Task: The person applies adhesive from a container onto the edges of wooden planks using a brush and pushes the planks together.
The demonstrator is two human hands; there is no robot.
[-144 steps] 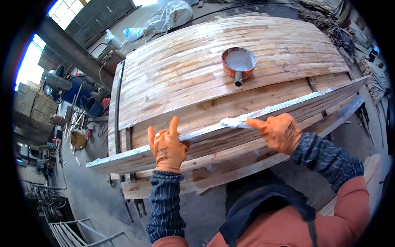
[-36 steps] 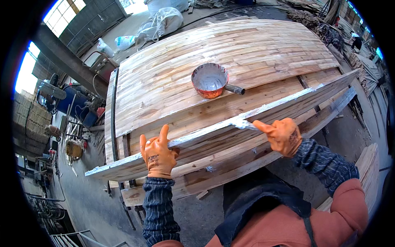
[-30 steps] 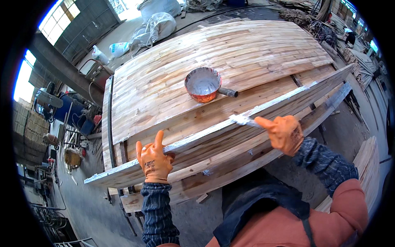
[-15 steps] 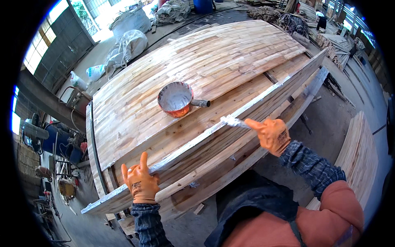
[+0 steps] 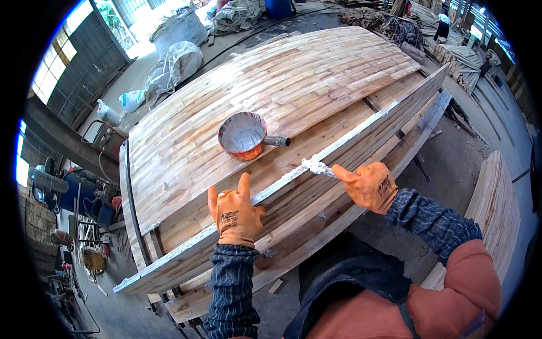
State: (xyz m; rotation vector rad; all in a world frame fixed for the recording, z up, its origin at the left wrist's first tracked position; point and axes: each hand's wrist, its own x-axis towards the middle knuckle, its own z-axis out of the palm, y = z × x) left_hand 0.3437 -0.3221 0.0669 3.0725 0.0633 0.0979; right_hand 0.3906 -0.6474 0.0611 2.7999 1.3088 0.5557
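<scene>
A long wooden board (image 5: 350, 155) stands on edge, its narrow upper edge coated with white paste. My left hand (image 5: 234, 217), in an orange glove, straddles that edge left of centre; two fingers stick up while the others bend over the board. In my orange-gloved right hand (image 5: 370, 187) is a brush (image 5: 319, 166), its bristles thick with white paste and touching the board's edge. Most of the brush handle is hidden in the fist. Beyond the board, a red pot (image 5: 243, 135) with a dark handle holds more white paste and sits on a wide wooden panel (image 5: 282, 79).
More boards (image 5: 415, 138) lie along the near side of the stack. To the right is another wooden panel (image 5: 497, 209). White sacks (image 5: 175, 65) stand on the floor at the back left, with machinery (image 5: 84, 195) at the left. A person (image 5: 443, 27) is far off at the back right.
My left hand has slid to the right along the board's edge. The brush and my right hand have shifted only slightly. The pot stays on the panel.
</scene>
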